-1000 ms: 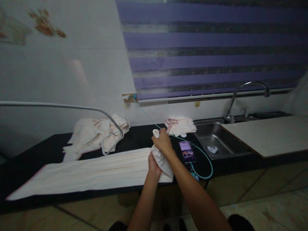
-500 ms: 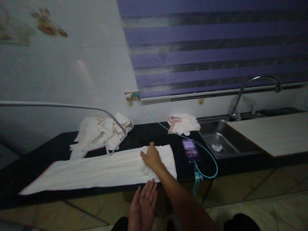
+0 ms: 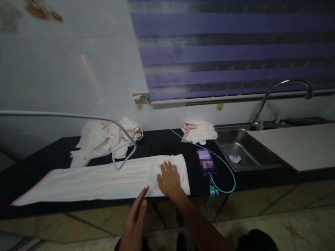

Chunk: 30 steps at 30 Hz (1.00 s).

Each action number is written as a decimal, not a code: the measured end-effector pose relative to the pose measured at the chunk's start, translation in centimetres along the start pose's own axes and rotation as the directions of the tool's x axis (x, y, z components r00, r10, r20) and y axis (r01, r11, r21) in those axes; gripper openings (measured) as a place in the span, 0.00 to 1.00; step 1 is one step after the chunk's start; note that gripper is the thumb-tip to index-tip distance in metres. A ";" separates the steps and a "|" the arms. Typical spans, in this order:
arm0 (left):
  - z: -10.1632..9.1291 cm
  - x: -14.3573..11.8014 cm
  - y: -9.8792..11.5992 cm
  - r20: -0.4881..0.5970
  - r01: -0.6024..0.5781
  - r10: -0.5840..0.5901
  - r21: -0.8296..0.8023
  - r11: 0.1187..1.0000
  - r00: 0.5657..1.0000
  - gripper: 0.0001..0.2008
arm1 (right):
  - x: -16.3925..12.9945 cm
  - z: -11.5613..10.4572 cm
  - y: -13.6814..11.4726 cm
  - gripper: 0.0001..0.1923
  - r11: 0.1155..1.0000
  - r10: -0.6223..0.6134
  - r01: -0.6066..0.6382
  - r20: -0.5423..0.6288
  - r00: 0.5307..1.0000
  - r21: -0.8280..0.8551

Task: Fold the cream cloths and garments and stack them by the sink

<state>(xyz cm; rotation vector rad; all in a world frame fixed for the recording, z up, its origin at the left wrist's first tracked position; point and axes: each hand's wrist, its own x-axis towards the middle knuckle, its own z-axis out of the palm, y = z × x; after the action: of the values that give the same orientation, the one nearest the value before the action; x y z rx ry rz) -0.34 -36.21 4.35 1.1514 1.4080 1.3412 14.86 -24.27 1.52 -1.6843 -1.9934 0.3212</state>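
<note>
A long white cloth (image 3: 99, 183), folded into a strip with a thin reddish edge at its left end, lies along the front of the dark counter. My right hand (image 3: 170, 179) rests flat near the strip's right end, fingers spread over a smaller, crumpled-looking layer of white fabric. In front of the counter is my left hand (image 3: 134, 219), holding nothing, thumb and fingers apart. Its fingertips come close to the strip's front edge; whether they touch it I cannot tell.
Crumpled cloths (image 3: 96, 139) lie at the back left, below a bent grey-white tube (image 3: 78, 115). Another cloth (image 3: 200, 132) sits by the wall. Nearer are a phone (image 3: 206, 160), its screen blurred, and a teal cable (image 3: 230, 169). At right are a sink (image 3: 244, 150), faucet (image 3: 264, 101) and board (image 3: 295, 146).
My right hand has gone from closed around bunched fabric to flat on the cloth. My left hand has shifted left and turned, its palm no longer facing up. The camera view has tilted slightly.
</note>
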 end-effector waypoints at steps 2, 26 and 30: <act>1.7 1.2 1.6 0.033 -0.102 0.100 0.059 0.993 0.994 0.25 | -0.1 0.1 0.0 0.30 1.000 -0.003 0.003 -0.011 1.000 -0.005; 13.1 12.7 -3.6 0.298 -0.408 0.291 0.500 0.763 0.909 0.34 | -2.5 -3.2 5.0 0.31 0.995 0.020 -0.020 0.004 1.000 -0.100; 12.5 13.4 -3.4 0.316 -0.352 0.218 0.471 0.809 0.923 0.34 | -2.4 -2.6 5.5 0.29 0.998 -0.009 0.006 -0.055 0.998 -0.054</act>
<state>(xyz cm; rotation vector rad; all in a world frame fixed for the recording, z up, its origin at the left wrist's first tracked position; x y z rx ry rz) 8.79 -20.50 0.36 1.8930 1.4935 0.9758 21.08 -25.83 0.50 -1.6996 -1.9844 0.2172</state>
